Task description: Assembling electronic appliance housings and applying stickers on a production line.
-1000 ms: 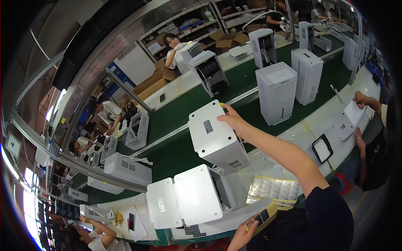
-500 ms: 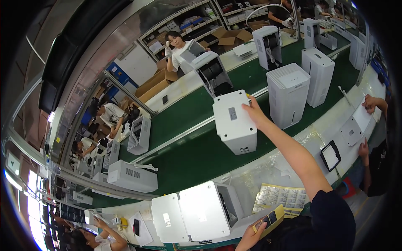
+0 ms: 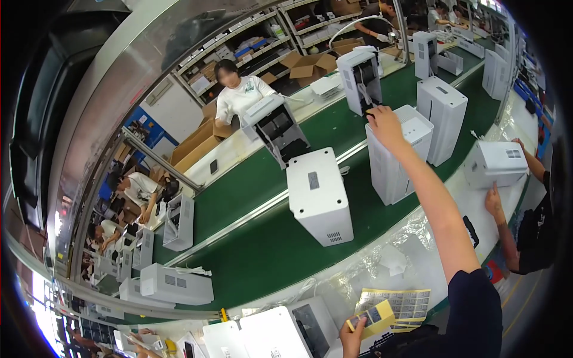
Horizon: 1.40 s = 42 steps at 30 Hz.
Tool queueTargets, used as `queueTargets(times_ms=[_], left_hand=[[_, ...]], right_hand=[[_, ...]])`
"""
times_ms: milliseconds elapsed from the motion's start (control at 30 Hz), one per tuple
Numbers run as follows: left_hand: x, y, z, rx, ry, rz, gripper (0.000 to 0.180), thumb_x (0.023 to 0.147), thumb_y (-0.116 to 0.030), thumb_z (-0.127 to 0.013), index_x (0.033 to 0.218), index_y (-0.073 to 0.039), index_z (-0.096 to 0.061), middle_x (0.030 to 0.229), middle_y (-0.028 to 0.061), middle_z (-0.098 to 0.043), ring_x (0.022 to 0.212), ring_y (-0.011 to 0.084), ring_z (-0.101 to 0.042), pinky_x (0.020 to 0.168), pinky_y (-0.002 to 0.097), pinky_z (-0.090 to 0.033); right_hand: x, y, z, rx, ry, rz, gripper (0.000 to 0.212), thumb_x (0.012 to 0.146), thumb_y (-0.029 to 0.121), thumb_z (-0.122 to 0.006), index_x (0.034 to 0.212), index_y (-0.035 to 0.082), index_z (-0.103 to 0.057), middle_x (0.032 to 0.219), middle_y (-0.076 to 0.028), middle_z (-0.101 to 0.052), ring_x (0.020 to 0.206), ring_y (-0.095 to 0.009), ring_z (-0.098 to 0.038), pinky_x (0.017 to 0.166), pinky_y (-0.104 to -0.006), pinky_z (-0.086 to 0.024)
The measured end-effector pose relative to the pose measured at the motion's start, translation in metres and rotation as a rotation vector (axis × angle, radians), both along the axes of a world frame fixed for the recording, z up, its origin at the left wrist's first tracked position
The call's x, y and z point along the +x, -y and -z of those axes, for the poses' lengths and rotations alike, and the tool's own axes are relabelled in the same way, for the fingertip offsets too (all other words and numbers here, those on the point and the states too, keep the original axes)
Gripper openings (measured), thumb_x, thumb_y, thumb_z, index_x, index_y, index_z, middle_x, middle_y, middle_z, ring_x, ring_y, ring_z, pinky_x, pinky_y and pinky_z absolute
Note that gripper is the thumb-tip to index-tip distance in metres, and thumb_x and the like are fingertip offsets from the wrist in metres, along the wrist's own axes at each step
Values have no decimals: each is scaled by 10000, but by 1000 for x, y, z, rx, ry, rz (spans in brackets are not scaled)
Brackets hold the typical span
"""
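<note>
My right hand (image 3: pixel 387 126) reaches across the belt, its bent fingers hooked over the far top edge of an upright white appliance (image 3: pixel 394 164). My left hand (image 3: pixel 352 339), low in the view, is closed on a yellow label sheet (image 3: pixel 381 317) with dark stickers. Left of the upright appliance another white appliance (image 3: pixel 319 194) shows its underside, with a grey label in the middle and screws near the corners. Yellow-backed sheets of silver labels (image 3: pixel 412 301) lie on the bench beside my left hand. Two white housings (image 3: pixel 274 334) sit at the bottom edge, partly cut off.
A green conveyor belt (image 3: pixel 250 256) crosses the view with a metal rail (image 3: pixel 239 224) along it. Opposite, a person (image 3: pixel 242 95) stands behind an opened appliance (image 3: pixel 277 128). At right, another person's hands hold a white housing (image 3: pixel 498 164). More appliances (image 3: pixel 441 116) stand farther along the belt.
My right hand has left the underside-up appliance and moved right to the upright one. The co-worker at right now holds up a housing. My left hand still holds the label sheet.
</note>
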<state>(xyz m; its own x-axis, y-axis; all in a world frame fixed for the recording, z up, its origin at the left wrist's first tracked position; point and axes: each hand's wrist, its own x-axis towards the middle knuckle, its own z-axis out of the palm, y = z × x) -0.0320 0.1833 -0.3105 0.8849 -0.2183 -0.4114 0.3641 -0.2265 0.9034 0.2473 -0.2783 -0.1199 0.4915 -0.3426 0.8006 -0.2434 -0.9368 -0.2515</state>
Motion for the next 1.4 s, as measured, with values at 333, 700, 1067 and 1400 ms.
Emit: queueTargets(times_ms=[333, 700, 1067, 1400], left_hand=[[44, 48, 95, -337, 85, -422, 317, 886, -82, -634, 1157, 11, -497, 1089, 95, -595, 952, 173, -579, 840, 289, -462], [-19, 71, 77, 176, 635, -70, 475, 903, -174, -585, 1271, 65, -401, 1283, 290, -423, 1225, 453, -363, 1060, 472, -273], [-20, 125, -8, -972, -845, -80, 704, 946, -555, -389, 1345, 25, -360, 1368, 176, -428, 1244, 305, -435, 1076, 500, -335], [-27, 80, -13, -822, -207, 107, 580, 995, -399, -363, 1466, -79, -253, 1485, 130, -321, 1339, 285, -350, 1082, 427, -332]], right_hand=[[-24, 95, 7, -18, -536, 58, 462, 942, 435, -438, 834, 47, -665, 899, -157, -651, 883, -338, -619, 756, -459, -495], [-172, 45, 9, 47, -348, 114, 611, 963, 437, -392, 617, -1, -640, 652, -224, -604, 672, -398, -597, 638, -489, -452], [-348, -32, -93, 682, -61, -243, 740, 995, 491, -269, 452, 9, -409, 436, -44, -375, 448, -138, -365, 512, -280, -277], [-393, -39, -40, 637, 63, -955, 735, 1037, 343, -81, 400, 101, -357, 412, -55, -450, 409, -173, -379, 750, -316, -421]])
